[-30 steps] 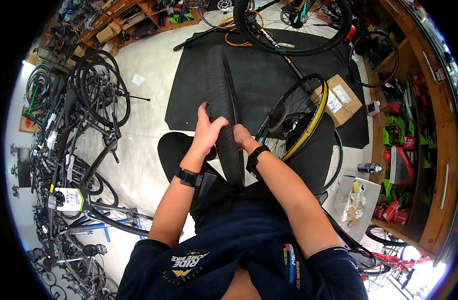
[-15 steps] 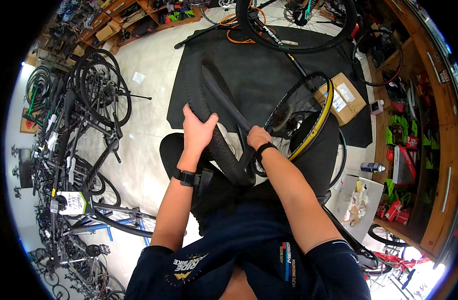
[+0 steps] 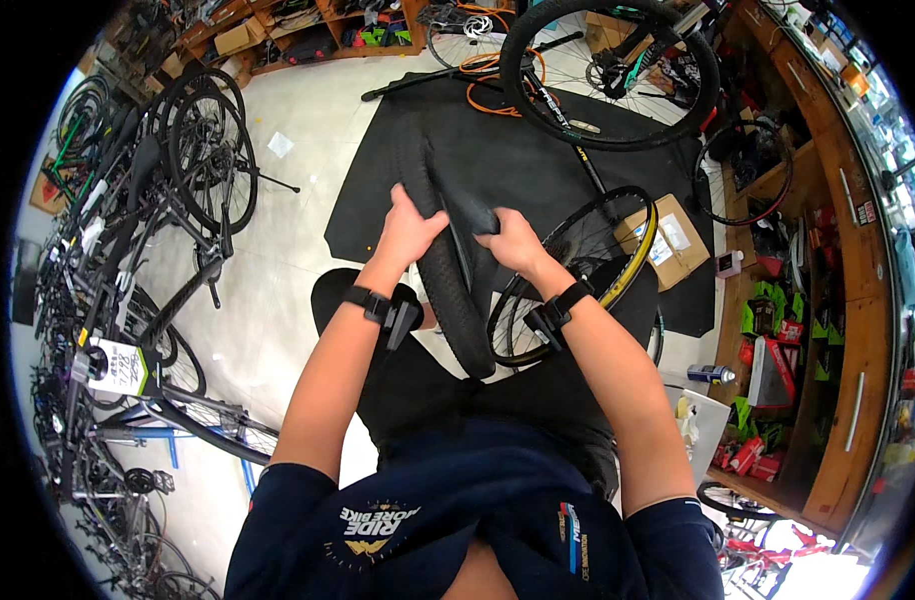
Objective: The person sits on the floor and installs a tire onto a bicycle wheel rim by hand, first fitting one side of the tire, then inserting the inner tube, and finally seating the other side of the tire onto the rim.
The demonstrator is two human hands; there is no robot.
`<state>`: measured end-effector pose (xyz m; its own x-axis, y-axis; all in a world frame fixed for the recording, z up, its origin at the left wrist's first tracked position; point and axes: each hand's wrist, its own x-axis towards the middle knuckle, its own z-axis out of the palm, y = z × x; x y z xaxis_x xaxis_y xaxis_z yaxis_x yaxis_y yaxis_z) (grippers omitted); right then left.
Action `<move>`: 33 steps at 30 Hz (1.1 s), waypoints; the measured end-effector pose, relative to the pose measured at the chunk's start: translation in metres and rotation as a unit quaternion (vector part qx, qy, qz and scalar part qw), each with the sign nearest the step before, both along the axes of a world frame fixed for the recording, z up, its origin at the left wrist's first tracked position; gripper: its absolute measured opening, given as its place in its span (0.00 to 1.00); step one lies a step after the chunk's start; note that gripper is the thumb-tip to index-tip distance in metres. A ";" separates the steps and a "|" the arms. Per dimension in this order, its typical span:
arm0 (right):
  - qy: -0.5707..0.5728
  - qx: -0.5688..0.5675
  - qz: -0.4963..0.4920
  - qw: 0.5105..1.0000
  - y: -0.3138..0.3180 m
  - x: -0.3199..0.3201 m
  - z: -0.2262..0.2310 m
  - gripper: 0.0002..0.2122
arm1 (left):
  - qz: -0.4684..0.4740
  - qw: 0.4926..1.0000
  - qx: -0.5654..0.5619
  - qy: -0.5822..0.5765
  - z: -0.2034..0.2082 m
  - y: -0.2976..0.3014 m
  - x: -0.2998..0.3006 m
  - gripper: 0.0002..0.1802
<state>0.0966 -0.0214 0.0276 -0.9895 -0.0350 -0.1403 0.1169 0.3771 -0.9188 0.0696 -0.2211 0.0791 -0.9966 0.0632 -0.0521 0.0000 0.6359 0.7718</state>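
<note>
Upright between my knees stands a black knobbly bicycle tyre [image 3: 444,285], off any wheel and squeezed into a narrow loop. My left hand [image 3: 408,232] is wrapped round its left side, thumb across the tread. My right hand [image 3: 516,243] is closed on the smooth dark strip on the loop's other side; that strip is blurred, and whether it is tyre wall or a tube I cannot make out. Just right of the tyre, a bare wheel [image 3: 642,258] with a yellow rim section and a cassette leans at my right leg.
A black mat [image 3: 378,180] covers the floor ahead. On it are a cardboard box [image 3: 683,262] and, farther off, a bicycle wheel with tyre [image 3: 511,75]. Parked bicycles [image 3: 203,165] crowd the left. Wooden shelves [image 3: 818,250] line the right, near a spray can [image 3: 711,374].
My right hand has moved up and away from the tyre's lower end, the strip with it. My left hand keeps its hold on the tyre. The whole view has shifted slightly.
</note>
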 end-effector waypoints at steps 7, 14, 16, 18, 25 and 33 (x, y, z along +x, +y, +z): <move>0.132 0.019 -0.003 0.991 -0.015 0.007 0.060 0.13 | -0.050 0.995 -0.086 -0.001 0.006 0.001 -0.004 0.51; 0.156 -0.207 -0.126 0.958 0.087 -0.057 0.130 0.08 | -0.094 0.993 -0.064 0.014 0.003 -0.005 0.030 0.55; 0.190 -0.072 -0.067 0.977 0.067 -0.054 0.151 0.09 | -0.070 0.996 -0.041 0.024 -0.006 -0.001 0.025 0.55; 0.240 -0.030 -0.062 0.968 0.023 -0.032 0.156 0.12 | -0.073 0.996 -0.054 0.012 0.001 0.013 0.019 0.54; 0.178 -0.001 0.009 0.984 -0.025 0.069 0.183 0.06 | -0.092 0.993 -0.010 0.069 -0.049 0.015 0.000 0.51; 0.044 -0.072 0.011 0.996 -0.043 0.143 0.163 0.11 | -0.048 0.997 -0.060 0.021 -0.030 0.037 -0.008 0.49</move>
<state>0.2399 -0.0647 0.1906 -0.9965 -0.0710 -0.0445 0.0261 0.2424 -0.9698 0.0620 -0.1844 0.0489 -0.9877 0.1542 -0.0242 0.0954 0.7189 0.6886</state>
